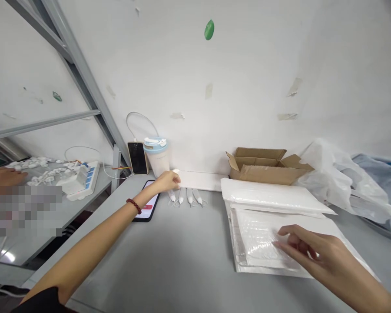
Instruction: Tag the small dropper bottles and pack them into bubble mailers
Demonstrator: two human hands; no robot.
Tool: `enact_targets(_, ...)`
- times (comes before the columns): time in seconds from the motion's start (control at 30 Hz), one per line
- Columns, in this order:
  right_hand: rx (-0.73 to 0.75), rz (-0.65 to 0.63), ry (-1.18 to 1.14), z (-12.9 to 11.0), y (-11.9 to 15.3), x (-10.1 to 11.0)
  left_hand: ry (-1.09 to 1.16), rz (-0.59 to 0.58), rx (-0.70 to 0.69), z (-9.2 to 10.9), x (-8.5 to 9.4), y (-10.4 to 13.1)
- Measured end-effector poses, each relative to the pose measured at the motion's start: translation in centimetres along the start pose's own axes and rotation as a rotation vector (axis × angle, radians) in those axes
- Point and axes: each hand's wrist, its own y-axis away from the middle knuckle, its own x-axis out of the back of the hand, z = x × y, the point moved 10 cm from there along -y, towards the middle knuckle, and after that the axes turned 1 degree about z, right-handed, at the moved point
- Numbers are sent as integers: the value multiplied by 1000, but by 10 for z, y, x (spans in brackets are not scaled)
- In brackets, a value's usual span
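Note:
My left hand point(168, 181) reaches to the back of the desk, its fingers bent together in a pinch. What they hold, if anything, is hidden. Just beside and below it, several small white pieces with narrow tips and thin cords point(190, 198) lie in a row. A long flat white strip or box point(200, 180) rests behind them against the wall. My right hand point(308, 248) hovers over a stack of white bubble mailers point(263, 243), thumb and forefinger apart and nothing visible between them.
A phone point(146, 204) lies under my left wrist. Behind stand another phone point(137, 158) and a lidded cup point(158, 156). An open cardboard box point(267, 167) and plastic bags point(345, 178) are at right. Another person's hand point(3, 182) is on the left-hand table.

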Motion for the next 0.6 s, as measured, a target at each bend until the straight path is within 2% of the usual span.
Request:
enact_targets(0.1, 7, 0, 7, 0, 1, -4, -14, -19, -27, -6, -1, -7)
enact_targets(0.27, 31, 51, 21, -6, 3, -5, -22, -53, -88, 1, -7, -11)
enact_targets(0.37, 49, 27, 44, -8, 4, -8, -39, -42, -118, 5, -7, -11)
enact_targets(0.47, 68, 6, 69, -7, 5, -12, -49, 12, -130, 9, -3, -9)
enact_targets(0.6, 96, 32, 108, -9, 4, -13, 12, 149, -149, 13, 15, -4)
